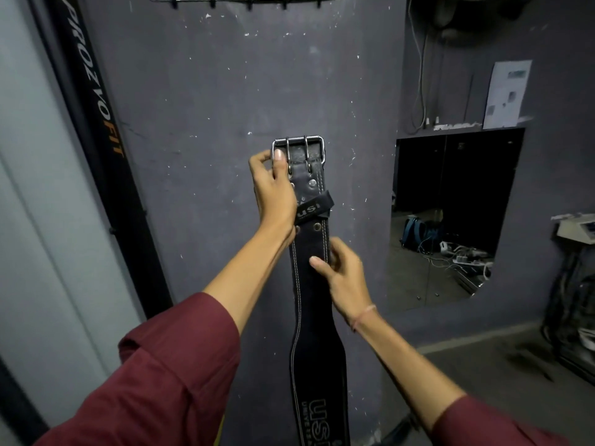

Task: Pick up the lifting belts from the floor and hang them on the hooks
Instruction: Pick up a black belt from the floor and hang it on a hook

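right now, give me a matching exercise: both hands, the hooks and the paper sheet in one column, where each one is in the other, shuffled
Column 1:
1. left hand
2. right hand
3. hooks
4. paper sheet

Column 2:
a. at the top edge of the view, above the belt
b. gripping the belt beside its buckle
c. upper right of the view
d. holding the belt lower down

Pairs: 1-b, 2-d, 3-a, 4-c

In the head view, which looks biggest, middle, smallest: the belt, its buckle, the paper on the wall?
Largest first:
black leather lifting belt
white paper sheet on the wall
silver metal buckle
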`<action>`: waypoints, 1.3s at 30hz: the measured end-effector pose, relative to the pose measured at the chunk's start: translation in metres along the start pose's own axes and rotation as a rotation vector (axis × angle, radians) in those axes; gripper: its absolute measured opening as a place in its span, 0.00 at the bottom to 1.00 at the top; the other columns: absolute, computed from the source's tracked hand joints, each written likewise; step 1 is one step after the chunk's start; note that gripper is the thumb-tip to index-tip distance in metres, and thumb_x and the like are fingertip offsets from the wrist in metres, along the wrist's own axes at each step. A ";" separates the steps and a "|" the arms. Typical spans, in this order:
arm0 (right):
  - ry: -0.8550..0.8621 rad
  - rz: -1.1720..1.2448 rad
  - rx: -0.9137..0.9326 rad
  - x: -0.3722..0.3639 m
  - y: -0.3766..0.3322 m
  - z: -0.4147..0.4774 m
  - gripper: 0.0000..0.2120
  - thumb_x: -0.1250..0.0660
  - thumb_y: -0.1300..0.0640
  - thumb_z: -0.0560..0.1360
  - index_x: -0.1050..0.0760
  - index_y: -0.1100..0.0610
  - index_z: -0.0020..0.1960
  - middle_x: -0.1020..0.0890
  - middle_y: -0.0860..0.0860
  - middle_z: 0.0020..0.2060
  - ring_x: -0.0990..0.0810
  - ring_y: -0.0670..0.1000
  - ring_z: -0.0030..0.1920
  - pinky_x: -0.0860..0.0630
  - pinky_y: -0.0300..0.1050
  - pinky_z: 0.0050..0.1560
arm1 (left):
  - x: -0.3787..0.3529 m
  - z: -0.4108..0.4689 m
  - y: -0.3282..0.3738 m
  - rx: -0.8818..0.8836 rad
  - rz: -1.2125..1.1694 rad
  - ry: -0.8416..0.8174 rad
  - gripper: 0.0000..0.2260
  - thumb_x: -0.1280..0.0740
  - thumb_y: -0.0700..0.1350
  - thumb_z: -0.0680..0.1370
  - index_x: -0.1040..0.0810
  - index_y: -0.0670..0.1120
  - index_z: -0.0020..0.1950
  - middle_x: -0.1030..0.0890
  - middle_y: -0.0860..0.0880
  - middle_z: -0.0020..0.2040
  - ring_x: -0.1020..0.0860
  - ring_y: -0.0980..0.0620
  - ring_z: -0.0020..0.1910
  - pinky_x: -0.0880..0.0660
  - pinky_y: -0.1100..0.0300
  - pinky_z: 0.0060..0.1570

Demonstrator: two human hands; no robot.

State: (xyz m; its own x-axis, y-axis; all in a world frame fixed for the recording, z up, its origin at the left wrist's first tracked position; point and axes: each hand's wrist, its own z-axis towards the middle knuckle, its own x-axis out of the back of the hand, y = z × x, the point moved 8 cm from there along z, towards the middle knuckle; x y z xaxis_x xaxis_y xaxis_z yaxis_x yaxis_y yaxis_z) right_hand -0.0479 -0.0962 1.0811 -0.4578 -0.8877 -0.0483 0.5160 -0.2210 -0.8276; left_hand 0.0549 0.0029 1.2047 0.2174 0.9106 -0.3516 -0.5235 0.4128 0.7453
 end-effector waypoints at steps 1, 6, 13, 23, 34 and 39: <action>0.003 -0.024 0.039 -0.004 -0.014 0.014 0.14 0.32 0.72 0.73 0.24 0.60 0.55 0.17 0.47 0.47 0.19 0.45 0.50 0.22 0.45 0.56 | 0.002 0.003 0.002 -0.024 -0.007 -0.001 0.05 0.41 0.48 0.83 0.31 0.48 0.56 0.26 0.52 0.35 0.29 0.58 0.29 0.32 0.60 0.33; -0.013 0.048 0.122 -0.024 -0.058 0.053 0.33 0.41 0.77 0.73 0.38 0.55 0.73 0.20 0.50 0.56 0.20 0.44 0.54 0.24 0.42 0.60 | 0.008 0.015 0.009 -0.087 -0.037 -0.004 0.06 0.41 0.47 0.83 0.29 0.49 0.59 0.21 0.50 0.42 0.22 0.54 0.38 0.24 0.57 0.42; 0.067 0.060 0.181 -0.035 -0.073 0.091 0.21 0.45 0.62 0.80 0.39 0.53 0.72 0.20 0.50 0.51 0.19 0.47 0.48 0.24 0.46 0.52 | 0.007 0.028 -0.001 -0.066 -0.086 -0.059 0.07 0.41 0.47 0.84 0.29 0.49 0.61 0.18 0.49 0.44 0.19 0.50 0.41 0.22 0.50 0.45; 0.252 -0.247 0.416 -0.028 -0.064 0.181 0.20 0.47 0.55 0.84 0.39 0.54 0.75 0.27 0.23 0.47 0.25 0.24 0.47 0.30 0.23 0.50 | -0.021 0.090 -0.023 -0.223 0.029 -0.051 0.11 0.46 0.44 0.85 0.27 0.50 0.64 0.22 0.52 0.60 0.23 0.62 0.57 0.28 0.71 0.55; 0.492 -0.305 0.505 0.015 -0.059 0.318 0.11 0.47 0.56 0.84 0.28 0.58 0.50 0.27 0.51 0.46 0.28 0.35 0.39 0.35 0.30 0.38 | -0.109 0.196 -0.036 -0.440 0.312 0.088 0.11 0.46 0.44 0.85 0.31 0.44 0.44 0.28 0.55 0.36 0.30 0.61 0.33 0.34 0.68 0.34; 0.532 -0.419 0.491 0.042 -0.088 0.394 0.11 0.49 0.54 0.84 0.32 0.56 0.47 0.25 0.48 0.33 0.28 0.56 0.33 0.47 0.46 0.34 | -0.165 0.245 -0.022 -0.534 0.378 0.170 0.13 0.47 0.44 0.85 0.31 0.43 0.43 0.28 0.55 0.33 0.30 0.59 0.32 0.38 0.60 0.35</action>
State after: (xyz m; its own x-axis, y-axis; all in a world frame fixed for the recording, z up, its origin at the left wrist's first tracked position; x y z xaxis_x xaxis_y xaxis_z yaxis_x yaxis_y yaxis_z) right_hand 0.1724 -0.2726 1.3721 -0.8989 -0.4115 -0.1505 0.4278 -0.7505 -0.5037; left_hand 0.2323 -0.1509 1.3845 -0.1704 0.9560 -0.2387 -0.8828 -0.0405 0.4680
